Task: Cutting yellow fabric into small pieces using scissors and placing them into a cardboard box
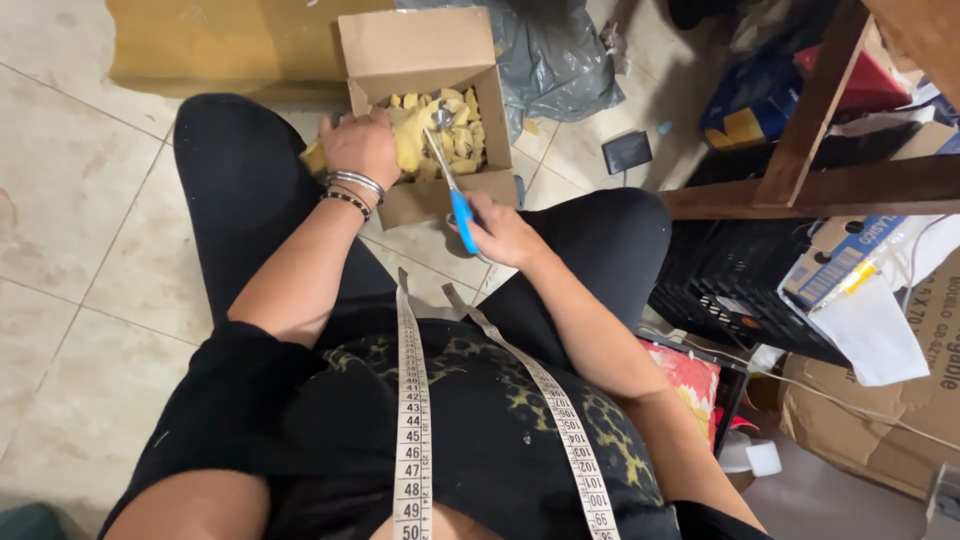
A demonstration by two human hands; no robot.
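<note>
My left hand (360, 148), with bracelets on the wrist, grips a piece of yellow foam (409, 143) over an open cardboard box (420, 50) on the floor between my knees. My right hand (503, 232) holds blue-handled scissors (452, 192), their blades pointing up into the foam piece. The box holds several small yellow foam scraps (462, 130). A measuring tape (411, 420) hangs from my neck down over my black top.
A yellow foam slab (200, 45) lies at the top left on the tiled floor. A grey plastic bag (560, 55) lies behind the box. A wooden frame (810, 185), a black crate (720, 285) and cardboard boxes (900, 400) crowd the right side.
</note>
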